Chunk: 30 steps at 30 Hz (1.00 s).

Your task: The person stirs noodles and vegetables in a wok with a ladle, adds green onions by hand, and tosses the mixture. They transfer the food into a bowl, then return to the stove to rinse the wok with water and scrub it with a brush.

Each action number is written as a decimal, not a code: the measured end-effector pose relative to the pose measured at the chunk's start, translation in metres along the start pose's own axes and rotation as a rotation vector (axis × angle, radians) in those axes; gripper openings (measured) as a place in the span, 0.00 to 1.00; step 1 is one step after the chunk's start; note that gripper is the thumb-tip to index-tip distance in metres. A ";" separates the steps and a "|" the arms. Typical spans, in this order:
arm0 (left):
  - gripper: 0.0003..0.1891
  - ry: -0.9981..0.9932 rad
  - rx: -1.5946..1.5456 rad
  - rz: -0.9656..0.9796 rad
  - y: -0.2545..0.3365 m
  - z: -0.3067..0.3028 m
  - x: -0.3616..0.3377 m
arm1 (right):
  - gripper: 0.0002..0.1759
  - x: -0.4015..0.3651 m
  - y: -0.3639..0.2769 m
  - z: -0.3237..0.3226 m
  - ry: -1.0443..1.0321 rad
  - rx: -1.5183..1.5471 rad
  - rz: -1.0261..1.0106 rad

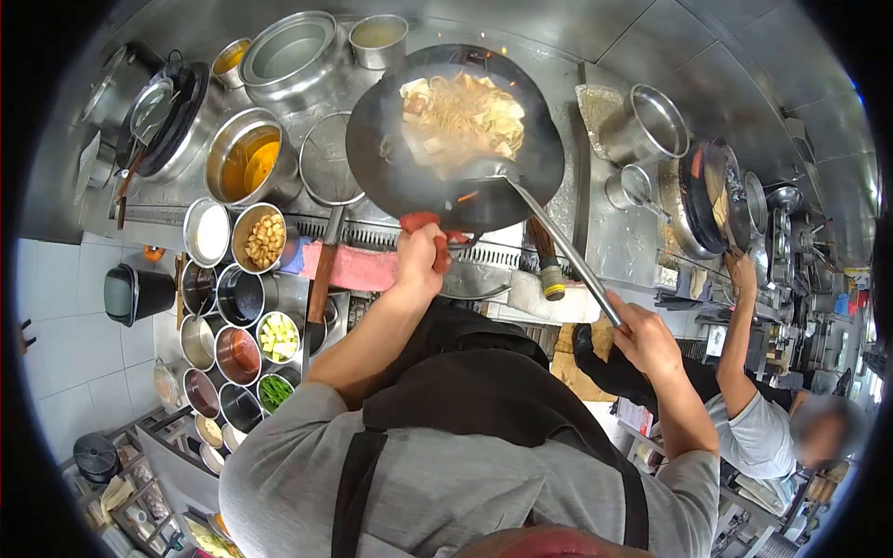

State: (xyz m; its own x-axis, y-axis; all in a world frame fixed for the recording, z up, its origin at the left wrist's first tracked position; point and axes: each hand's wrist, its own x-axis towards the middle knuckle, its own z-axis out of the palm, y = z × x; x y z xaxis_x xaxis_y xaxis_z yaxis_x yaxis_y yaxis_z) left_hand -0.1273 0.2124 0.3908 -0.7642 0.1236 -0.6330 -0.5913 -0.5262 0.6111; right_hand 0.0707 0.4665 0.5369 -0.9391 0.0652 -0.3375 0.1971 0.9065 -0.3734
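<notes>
A black wok (372, 139) sits over the stove in the upper middle, tilted, with noodles and cabbage pieces (465, 116) steaming in it. My left hand (423, 258) is closed around the wok's handle at its near rim, with a red cloth (419, 221) in the grip. My right hand (644, 337) is wrapped round the end of a long metal ladle (563, 244). The ladle's head rests inside the wok at the near side of the food, partly veiled by steam. Small orange sparks show above and in front of the wok.
Left of the wok lie a strainer (326, 153) and a pot of orange oil (223, 172). Several ingredient tins, one with green vegetables (276, 391), stand lower left. A brush (551, 274) lies right of the wok. Far right, a co-worker (749, 409) reaches to another wok.
</notes>
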 end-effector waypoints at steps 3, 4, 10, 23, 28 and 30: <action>0.04 -0.132 0.096 -0.031 -0.007 -0.004 0.046 | 0.33 0.030 0.007 0.025 0.021 -0.026 -0.018; 0.04 -0.129 0.095 -0.028 -0.008 -0.003 0.058 | 0.32 0.046 0.008 0.034 0.050 0.003 -0.045; 0.12 -0.311 0.228 0.039 -0.041 -0.047 0.073 | 0.33 0.095 0.012 0.100 0.325 -0.031 -0.034; 0.05 -0.197 0.095 -0.006 -0.007 -0.016 0.040 | 0.35 0.014 -0.002 0.047 0.059 0.111 -0.013; 0.04 -0.183 0.180 -0.009 -0.027 -0.041 0.077 | 0.34 0.073 0.015 0.095 0.194 0.035 -0.103; 0.06 -0.339 0.111 0.012 -0.056 -0.071 0.083 | 0.33 0.083 0.008 0.108 0.259 0.023 -0.033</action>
State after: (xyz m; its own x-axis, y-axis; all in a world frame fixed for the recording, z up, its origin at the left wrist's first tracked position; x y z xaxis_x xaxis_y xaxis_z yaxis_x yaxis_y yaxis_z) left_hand -0.1397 0.1927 0.2700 -0.8022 0.4004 -0.4430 -0.5920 -0.4366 0.6774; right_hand 0.0251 0.4336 0.4127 -0.9853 0.1426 -0.0937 0.1685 0.9004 -0.4010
